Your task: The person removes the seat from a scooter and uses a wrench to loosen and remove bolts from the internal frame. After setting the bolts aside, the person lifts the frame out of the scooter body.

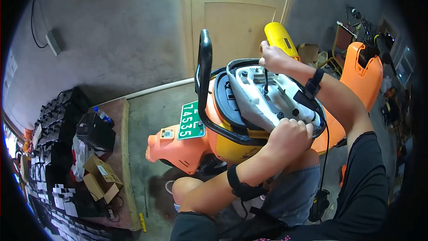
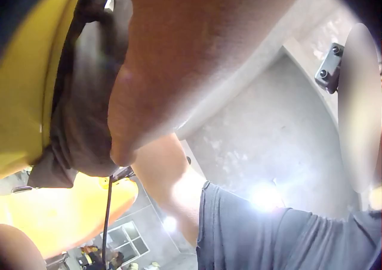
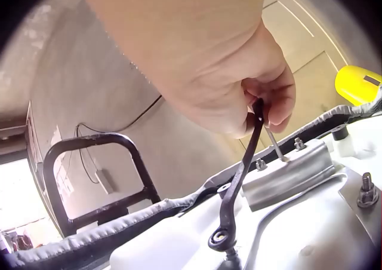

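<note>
An upturned scooter seat (image 1: pixel 246 90) shows its white plastic underside, with bolts and a metal bracket (image 3: pixel 289 177). My right hand (image 1: pixel 275 58) pinches the upper end of a black ring wrench (image 3: pixel 240 177). The wrench's lower ring sits over a bolt on the underside. A thin metal rod (image 3: pixel 274 142) stands between the fingers and the bracket. My left hand (image 1: pixel 290 137) grips the near edge of the seat, fingers curled over the rim. In the left wrist view, the dark seat cover (image 2: pixel 86 103) lies against that hand, whose fingertips are hidden.
Around the seat are the orange scooter body (image 1: pixel 327 134), a black grab rail (image 1: pixel 205 76) and a green number plate (image 1: pixel 191 120). A yellow panel (image 1: pixel 281 38) stands behind. An open cardboard box (image 1: pixel 101 178) and black cases (image 1: pixel 62 111) lie left. A cable (image 1: pixel 327 160) hangs at the right.
</note>
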Demonstrator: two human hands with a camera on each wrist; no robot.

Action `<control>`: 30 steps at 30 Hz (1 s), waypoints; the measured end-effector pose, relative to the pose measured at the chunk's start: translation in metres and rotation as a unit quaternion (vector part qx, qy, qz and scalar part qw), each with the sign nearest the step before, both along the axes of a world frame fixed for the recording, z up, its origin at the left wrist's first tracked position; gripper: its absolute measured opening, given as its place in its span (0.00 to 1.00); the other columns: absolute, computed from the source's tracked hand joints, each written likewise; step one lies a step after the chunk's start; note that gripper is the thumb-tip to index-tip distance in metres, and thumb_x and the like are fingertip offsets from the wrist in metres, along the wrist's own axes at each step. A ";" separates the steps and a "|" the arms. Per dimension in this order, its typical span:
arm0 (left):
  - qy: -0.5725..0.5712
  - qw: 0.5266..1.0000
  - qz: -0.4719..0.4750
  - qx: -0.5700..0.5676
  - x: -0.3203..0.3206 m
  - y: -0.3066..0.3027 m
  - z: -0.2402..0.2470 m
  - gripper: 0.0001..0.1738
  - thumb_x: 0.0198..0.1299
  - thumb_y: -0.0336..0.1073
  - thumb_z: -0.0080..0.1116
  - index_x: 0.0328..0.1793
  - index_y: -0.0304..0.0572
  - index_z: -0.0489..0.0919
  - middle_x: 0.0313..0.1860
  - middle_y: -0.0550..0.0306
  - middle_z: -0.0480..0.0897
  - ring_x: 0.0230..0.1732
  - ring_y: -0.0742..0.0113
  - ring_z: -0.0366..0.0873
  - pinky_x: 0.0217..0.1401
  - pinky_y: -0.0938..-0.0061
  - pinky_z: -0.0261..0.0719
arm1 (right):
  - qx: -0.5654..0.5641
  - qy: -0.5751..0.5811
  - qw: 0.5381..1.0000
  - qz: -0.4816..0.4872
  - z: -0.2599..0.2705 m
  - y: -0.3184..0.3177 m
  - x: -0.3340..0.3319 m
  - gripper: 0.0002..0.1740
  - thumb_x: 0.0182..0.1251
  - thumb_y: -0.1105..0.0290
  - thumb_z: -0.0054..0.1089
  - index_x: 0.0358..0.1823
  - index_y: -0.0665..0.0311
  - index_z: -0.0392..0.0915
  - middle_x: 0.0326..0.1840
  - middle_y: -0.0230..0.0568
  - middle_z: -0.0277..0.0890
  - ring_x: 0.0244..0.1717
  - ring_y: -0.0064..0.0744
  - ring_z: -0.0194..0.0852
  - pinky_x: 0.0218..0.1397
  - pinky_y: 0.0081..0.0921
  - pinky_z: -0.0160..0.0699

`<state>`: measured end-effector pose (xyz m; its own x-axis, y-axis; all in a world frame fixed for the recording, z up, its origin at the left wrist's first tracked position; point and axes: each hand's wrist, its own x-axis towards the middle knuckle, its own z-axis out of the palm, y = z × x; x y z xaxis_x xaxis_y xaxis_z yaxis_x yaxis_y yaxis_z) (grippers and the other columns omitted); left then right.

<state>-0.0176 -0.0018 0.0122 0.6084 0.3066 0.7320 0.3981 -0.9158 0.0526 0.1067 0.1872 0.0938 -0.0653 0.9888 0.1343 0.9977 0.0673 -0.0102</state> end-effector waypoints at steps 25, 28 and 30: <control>0.082 0.996 -0.005 -0.024 -0.009 -0.003 0.011 0.18 0.63 0.52 0.61 0.36 0.45 0.81 0.25 0.57 0.82 0.28 0.61 0.85 0.34 0.68 0.80 | -0.016 0.037 0.904 0.425 0.038 -0.122 -0.014 0.09 0.64 0.65 0.71 0.40 0.62 0.85 0.36 0.40 0.82 0.38 0.41 0.83 0.41 0.34 0.83; 0.064 0.997 0.002 -0.043 -0.008 -0.006 0.012 0.19 0.62 0.54 0.63 0.36 0.46 0.81 0.24 0.58 0.82 0.28 0.61 0.85 0.33 0.68 0.80 | 0.010 0.155 0.937 0.314 0.040 -0.136 0.012 0.08 0.63 0.72 0.73 0.42 0.64 0.87 0.36 0.40 0.87 0.38 0.31 0.88 0.45 0.26 0.84; 0.041 0.998 0.011 -0.036 -0.007 -0.006 0.011 0.19 0.60 0.54 0.65 0.35 0.46 0.79 0.24 0.59 0.81 0.28 0.62 0.84 0.31 0.67 0.80 | 0.042 0.157 0.962 0.222 0.041 -0.136 0.029 0.06 0.64 0.74 0.70 0.41 0.66 0.88 0.33 0.40 0.86 0.31 0.29 0.86 0.40 0.24 0.84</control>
